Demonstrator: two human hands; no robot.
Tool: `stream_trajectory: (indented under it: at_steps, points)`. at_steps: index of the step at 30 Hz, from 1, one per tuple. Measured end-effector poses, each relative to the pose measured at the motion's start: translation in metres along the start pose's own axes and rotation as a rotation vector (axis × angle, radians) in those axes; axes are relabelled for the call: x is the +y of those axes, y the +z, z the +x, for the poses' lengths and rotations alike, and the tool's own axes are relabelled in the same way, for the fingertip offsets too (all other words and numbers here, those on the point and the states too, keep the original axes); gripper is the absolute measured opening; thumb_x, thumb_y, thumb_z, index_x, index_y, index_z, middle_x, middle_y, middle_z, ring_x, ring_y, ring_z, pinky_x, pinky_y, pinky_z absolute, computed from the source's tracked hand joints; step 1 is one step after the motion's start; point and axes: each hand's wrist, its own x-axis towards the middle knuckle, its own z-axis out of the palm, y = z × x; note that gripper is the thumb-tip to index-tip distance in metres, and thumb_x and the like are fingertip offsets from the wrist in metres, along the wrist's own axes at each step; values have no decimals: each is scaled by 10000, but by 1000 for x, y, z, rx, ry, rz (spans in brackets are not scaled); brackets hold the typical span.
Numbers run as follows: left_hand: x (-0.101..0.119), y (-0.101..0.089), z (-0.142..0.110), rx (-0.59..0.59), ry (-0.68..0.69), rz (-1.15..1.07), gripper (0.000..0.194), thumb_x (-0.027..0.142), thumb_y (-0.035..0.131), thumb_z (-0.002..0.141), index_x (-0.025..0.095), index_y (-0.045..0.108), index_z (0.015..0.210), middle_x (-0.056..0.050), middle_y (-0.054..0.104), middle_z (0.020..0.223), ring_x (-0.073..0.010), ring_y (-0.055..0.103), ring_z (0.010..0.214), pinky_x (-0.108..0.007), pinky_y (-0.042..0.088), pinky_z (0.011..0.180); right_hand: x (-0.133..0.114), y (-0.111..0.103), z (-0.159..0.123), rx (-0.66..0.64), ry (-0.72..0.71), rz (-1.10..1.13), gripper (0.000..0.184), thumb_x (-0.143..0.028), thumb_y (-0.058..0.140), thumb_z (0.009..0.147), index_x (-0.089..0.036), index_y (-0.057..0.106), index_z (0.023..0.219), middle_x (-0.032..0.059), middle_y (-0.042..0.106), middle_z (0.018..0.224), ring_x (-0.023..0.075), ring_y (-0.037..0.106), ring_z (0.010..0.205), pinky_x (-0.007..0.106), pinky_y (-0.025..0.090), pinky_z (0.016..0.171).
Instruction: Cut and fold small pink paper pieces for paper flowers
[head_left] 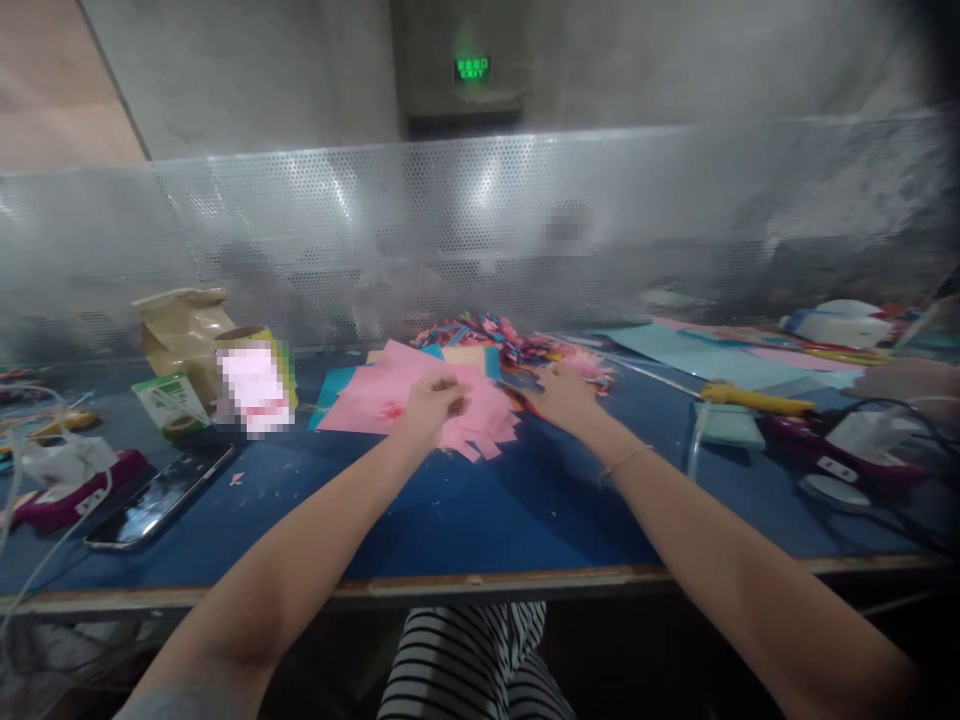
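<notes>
Several pink paper sheets [360, 402] lie loosely stacked on the blue table, with teal sheets [328, 393] showing beneath them. Over the pink paper, my left hand [437, 402] is closed, its fingers curled inward; whatever they pinch, if anything, is too small to make out. My right hand [561, 398] is just right of the paper with its fingers stretched out and slightly apart, close to the heap of cut paper strips [510, 342] in pink, orange, red and blue. Its fingertips are somewhat blurred, and I cannot tell whether they touch the strips.
A phone [161, 498], a small green-and-white packet [171, 405], a yellow-rimmed can [251, 340] and a brown bag [187, 330] are left. Right are a yellow-handled glue gun [757, 400], purple power strip [802, 447] and light-blue sheets [675, 350]. A perforated panel [315, 230] stands behind.
</notes>
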Motion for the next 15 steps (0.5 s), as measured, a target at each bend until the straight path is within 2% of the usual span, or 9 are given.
stream_trajectory:
  at_steps: [2,4,6,8,11,15]
  points:
    - [-6,-2,3,-29,74,106,167,198,663,498,131,537,584,23,537,515,-61,491,441,-225,423,511,-15,0,-1,-4,-5,141,291,-352,355,801,-149,540,897,124,583,926,192,537,851,312,407,721]
    - [-11,-5,5,-61,151,222,123,191,643,512,133,570,592,6,559,534,-84,521,493,-245,443,552,-33,1,-3,-162,22,626,288,-372,336,803,-155,517,858,88,599,798,156,560,686,285,435,621]
    - [-14,-7,7,-78,215,344,85,163,616,526,140,608,607,-20,603,597,-113,556,580,-258,452,604,-49,2,-7,-226,25,751,325,-400,253,821,-173,483,851,32,580,642,115,532,514,253,435,508]
    - [-17,-7,6,-87,259,440,100,147,592,540,152,636,629,-35,635,663,-132,572,649,-261,454,642,-60,3,-10,-288,98,1009,276,-414,330,795,-172,463,783,1,547,564,95,507,455,233,427,469]
    - [-18,-7,4,-136,283,467,131,196,555,603,155,653,680,-38,648,700,-142,580,689,-270,457,677,-64,4,-12,-282,154,1161,217,-379,484,721,-163,462,705,-22,521,535,69,485,430,210,417,457]
    - [-19,-4,1,-182,285,393,168,255,553,633,142,626,733,-43,641,724,-140,581,703,-283,463,688,-60,3,-10,-249,132,1228,200,-298,597,634,-153,496,729,-18,551,633,63,527,537,211,444,557]
